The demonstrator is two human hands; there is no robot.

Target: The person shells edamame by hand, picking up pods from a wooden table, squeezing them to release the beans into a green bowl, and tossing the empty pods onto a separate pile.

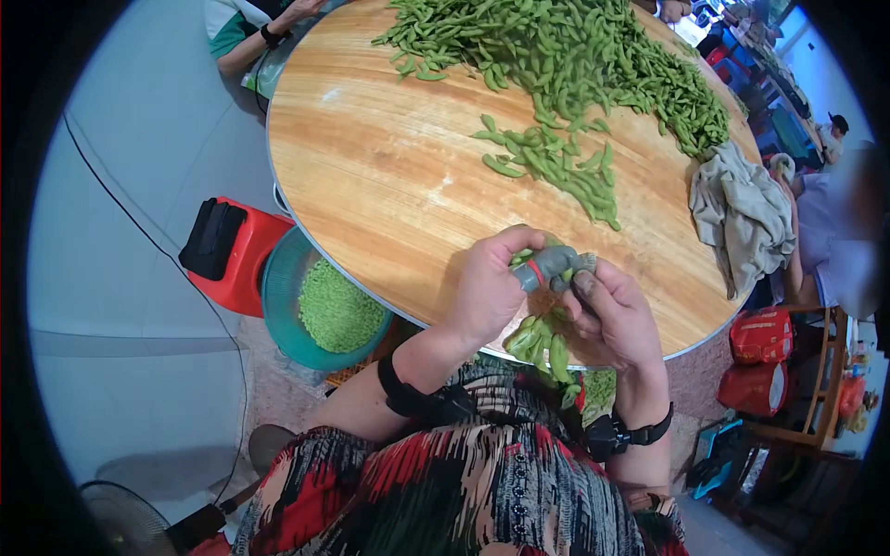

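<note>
My left hand (491,287) is closed around green soybean pods, bits of which show between its fingers. A grey finger cover (547,264) with a red band sits on one of its fingers. My right hand (619,310) is closed in a pinch against the left fingertips; a bit of green pod shows there, mostly hidden by the fingers. Below the hands, a small bunch of pods (533,341) lies at the near edge of the round wooden table (371,157). Farther off is a large heap of pods (575,56), with a smaller scatter (556,162) in front of it.
A teal basin (278,296) of shelled green beans (338,306) stands left, beside a red container (246,269). More shelled beans (601,387) show under the near table edge. A grey cloth (742,208) lies at right. Other people sit around; one person's arm (243,51) is upper left.
</note>
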